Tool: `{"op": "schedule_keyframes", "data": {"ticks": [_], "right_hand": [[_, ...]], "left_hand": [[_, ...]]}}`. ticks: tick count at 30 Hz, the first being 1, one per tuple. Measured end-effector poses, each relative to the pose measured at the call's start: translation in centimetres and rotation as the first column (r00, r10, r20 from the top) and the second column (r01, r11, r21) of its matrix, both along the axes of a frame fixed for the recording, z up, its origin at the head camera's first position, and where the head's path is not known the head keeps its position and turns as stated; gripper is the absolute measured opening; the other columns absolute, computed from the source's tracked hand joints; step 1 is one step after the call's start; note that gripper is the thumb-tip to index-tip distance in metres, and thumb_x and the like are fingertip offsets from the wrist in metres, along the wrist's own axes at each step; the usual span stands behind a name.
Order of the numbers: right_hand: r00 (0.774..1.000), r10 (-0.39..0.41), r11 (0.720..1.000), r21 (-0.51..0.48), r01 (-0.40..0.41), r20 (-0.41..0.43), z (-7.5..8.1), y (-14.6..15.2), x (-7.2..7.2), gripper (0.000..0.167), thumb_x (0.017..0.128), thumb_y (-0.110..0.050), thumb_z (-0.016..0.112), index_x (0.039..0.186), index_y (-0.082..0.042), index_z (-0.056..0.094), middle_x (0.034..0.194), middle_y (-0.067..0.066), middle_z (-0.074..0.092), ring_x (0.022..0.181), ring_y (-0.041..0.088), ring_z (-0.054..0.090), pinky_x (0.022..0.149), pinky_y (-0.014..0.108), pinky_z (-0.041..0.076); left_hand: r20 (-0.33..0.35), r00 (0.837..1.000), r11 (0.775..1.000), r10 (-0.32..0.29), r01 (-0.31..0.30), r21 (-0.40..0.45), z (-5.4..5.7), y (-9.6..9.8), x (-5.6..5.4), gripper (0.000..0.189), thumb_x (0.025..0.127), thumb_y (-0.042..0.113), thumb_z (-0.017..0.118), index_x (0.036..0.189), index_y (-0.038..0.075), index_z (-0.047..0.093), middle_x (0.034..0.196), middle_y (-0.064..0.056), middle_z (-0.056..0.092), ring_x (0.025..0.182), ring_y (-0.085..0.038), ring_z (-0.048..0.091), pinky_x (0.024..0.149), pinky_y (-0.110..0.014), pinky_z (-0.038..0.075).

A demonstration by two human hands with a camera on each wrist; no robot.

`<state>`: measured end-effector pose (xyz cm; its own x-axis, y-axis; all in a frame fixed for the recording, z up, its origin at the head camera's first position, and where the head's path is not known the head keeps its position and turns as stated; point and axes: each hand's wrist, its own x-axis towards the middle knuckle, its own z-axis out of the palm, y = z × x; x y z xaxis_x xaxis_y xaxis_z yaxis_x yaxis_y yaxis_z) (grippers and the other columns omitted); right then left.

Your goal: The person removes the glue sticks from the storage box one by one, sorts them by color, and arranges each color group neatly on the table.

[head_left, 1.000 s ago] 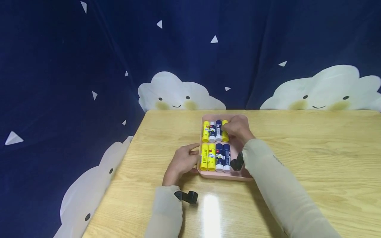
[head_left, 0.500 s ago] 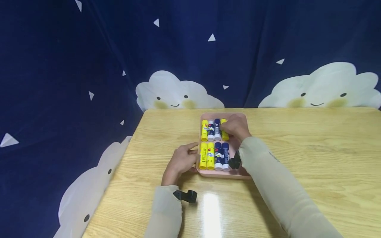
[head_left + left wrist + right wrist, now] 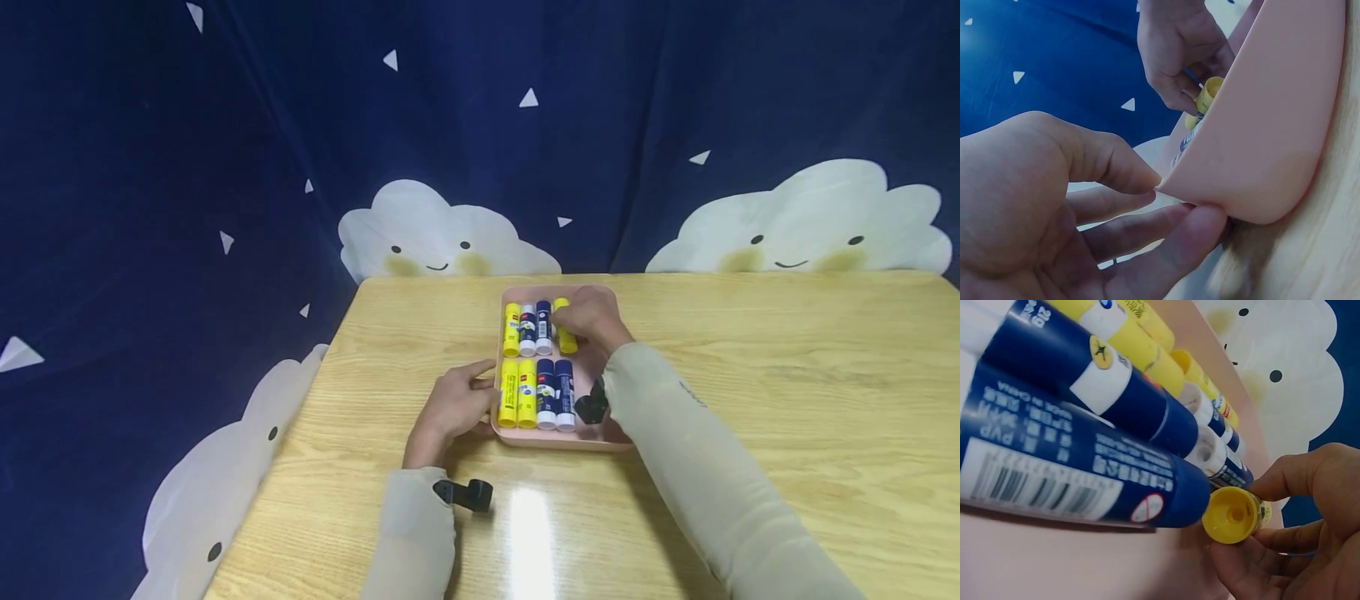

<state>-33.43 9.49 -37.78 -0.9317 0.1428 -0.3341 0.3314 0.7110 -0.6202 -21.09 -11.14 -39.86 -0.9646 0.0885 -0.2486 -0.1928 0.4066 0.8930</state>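
Observation:
A yellow glue stick [image 3: 567, 342] at the right end of the back row is pinched between thumb and fingers of my right hand [image 3: 592, 317]. Its hollow yellow end [image 3: 1232, 515] faces the camera in the right wrist view. All this is inside a shallow pink tray [image 3: 562, 444]. My left hand [image 3: 455, 402] grips the tray's left side, with the thumb on the rim and fingers against the outer wall in the left wrist view. A navy glue stick [image 3: 543, 327] lies just left of the held one, beside a white-capped one [image 3: 528, 331] and another yellow one [image 3: 512, 330].
The tray's front row holds two yellow glue sticks [image 3: 527, 393] and two navy ones [image 3: 546, 395], side by side. The tray stands on a wooden table [image 3: 750, 400] near its back edge. A dark blue curtain [image 3: 450, 108] with clouds hangs behind.
The held yellow glue stick now leans slightly, with a wider gap from the navy one beside it. The left hand keeps its grip on the tray; the view has shifted slightly.

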Motion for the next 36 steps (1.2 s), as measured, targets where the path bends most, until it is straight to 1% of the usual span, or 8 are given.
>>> {"op": "schedule_keyframes", "data": {"ticks": [5,8,13,18,22,29,33,36], "right_hand": [[1.0,0.004,0.998,-0.058,-0.004,0.004,0.3,0.4,0.2,0.024,0.088,-0.021,0.066,0.102,-0.003,0.061,0.09,0.012,0.054,0.075,0.027,0.06,0.061,0.029,0.047],[1.0,0.007,0.997,-0.073,-0.006,0.016,0.4,0.9,0.3,0.026,0.09,-0.022,0.065,0.107,-0.003,0.06,0.095,0.013,0.055,0.077,0.027,0.062,0.062,0.028,0.048],[0.999,0.037,0.998,-0.055,-0.037,0.008,0.9,1.8,0.7,0.027,0.09,-0.025,0.064,0.102,-0.001,0.06,0.095,0.014,0.056,0.078,0.028,0.061,0.063,0.029,0.048],[0.996,0.076,0.996,-0.036,-0.077,-0.041,1.9,2.5,1.2,0.029,0.09,-0.025,0.063,0.102,0.001,0.057,0.095,0.016,0.055,0.081,0.03,0.059,0.066,0.031,0.05],[0.996,0.063,0.995,-0.071,-0.068,-0.06,2.6,3.2,1.5,0.026,0.088,-0.021,0.063,0.1,0.001,0.055,0.094,0.016,0.053,0.086,0.032,0.057,0.071,0.035,0.051],[0.994,0.065,0.996,-0.052,-0.07,-0.089,3.1,4.7,2.0,0.025,0.088,-0.022,0.063,0.092,0.003,0.06,0.089,0.017,0.056,0.077,0.031,0.06,0.057,0.029,0.05],[0.993,0.05,0.997,-0.056,-0.056,-0.103,3.3,5.9,2.3,0.026,0.087,-0.022,0.063,0.092,0.004,0.062,0.088,0.017,0.058,0.072,0.029,0.059,0.054,0.029,0.053],[0.992,0.036,0.997,-0.056,-0.043,-0.12,3.4,7.1,2.5,0.025,0.086,-0.021,0.062,0.09,0.004,0.062,0.084,0.016,0.058,0.07,0.028,0.059,0.057,0.032,0.056]], "left_hand": [[-0.001,1.0,1.0,-0.004,0.004,-0.002,0.0,0.0,0.0,0.064,0.087,0.005,0.059,0.149,0.013,0.049,0.13,-0.017,0.063,0.088,-0.023,0.069,0.058,-0.034,0.061],[-0.002,1.0,1.0,-0.008,0.008,-0.01,0.0,0.1,0.1,0.064,0.086,0.005,0.059,0.149,0.013,0.049,0.13,-0.017,0.063,0.086,-0.023,0.07,0.058,-0.034,0.061],[0.006,1.0,1.0,-0.014,0.014,-0.02,0.1,0.2,0.0,0.064,0.087,0.005,0.06,0.149,0.014,0.049,0.13,-0.016,0.063,0.088,-0.023,0.069,0.06,-0.033,0.061],[0.007,1.0,1.0,-0.008,0.009,-0.023,0.1,0.1,-0.1,0.063,0.088,0.006,0.06,0.149,0.014,0.048,0.131,-0.017,0.062,0.089,-0.023,0.069,0.06,-0.033,0.061],[0.015,1.0,0.999,-0.014,0.014,-0.029,0.1,0.1,0.0,0.061,0.09,0.008,0.06,0.15,0.014,0.048,0.132,-0.017,0.062,0.089,-0.023,0.069,0.061,-0.033,0.061],[0.011,1.0,1.0,-0.013,0.013,-0.026,0.2,0.0,0.0,0.062,0.089,0.007,0.059,0.149,0.013,0.048,0.132,-0.018,0.062,0.089,-0.024,0.069,0.061,-0.033,0.062],[0.01,1.0,1.0,-0.013,0.013,-0.026,0.1,0.0,0.0,0.063,0.089,0.006,0.059,0.15,0.014,0.048,0.132,-0.018,0.062,0.09,-0.024,0.069,0.061,-0.033,0.062],[0.004,1.0,1.0,-0.011,0.011,-0.022,0.1,0.0,0.0,0.063,0.088,0.006,0.058,0.149,0.013,0.048,0.132,-0.018,0.061,0.091,-0.025,0.069,0.061,-0.034,0.062]]}}
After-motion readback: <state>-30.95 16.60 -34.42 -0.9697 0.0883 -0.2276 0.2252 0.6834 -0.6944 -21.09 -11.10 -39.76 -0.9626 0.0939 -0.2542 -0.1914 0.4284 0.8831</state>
